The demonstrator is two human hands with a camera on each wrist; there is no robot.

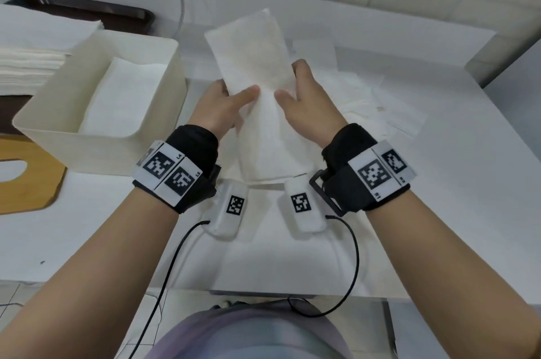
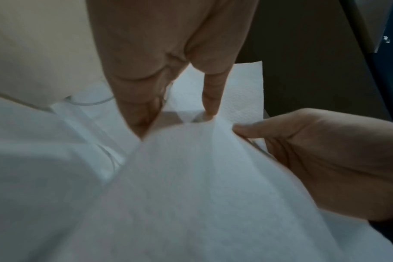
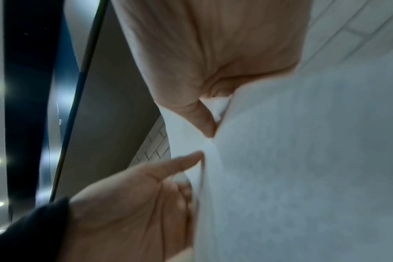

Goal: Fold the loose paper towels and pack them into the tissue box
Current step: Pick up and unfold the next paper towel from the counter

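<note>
A white paper towel (image 1: 254, 51) is held up above the middle of the table, its lower part hanging toward me. My left hand (image 1: 238, 92) pinches its left edge, thumb in front and fingers behind. My right hand (image 1: 288, 79) pinches the right edge the same way. In the left wrist view the left hand's fingers (image 2: 144, 99) press into the towel (image 2: 191, 186). The right wrist view shows the thumb (image 3: 200, 120) against the sheet (image 3: 303, 159). The cream tissue box (image 1: 102, 150) stands open at the left with a folded towel (image 1: 123, 95) lying flat inside.
Loose towels (image 1: 366, 95) lie spread on the white table right of my hands. A stack of towels (image 1: 29, 60) sits at the far left over a dark tray (image 1: 87, 10). The wooden lid (image 1: 29, 180) lies left of the box. Cables hang from both wristbands.
</note>
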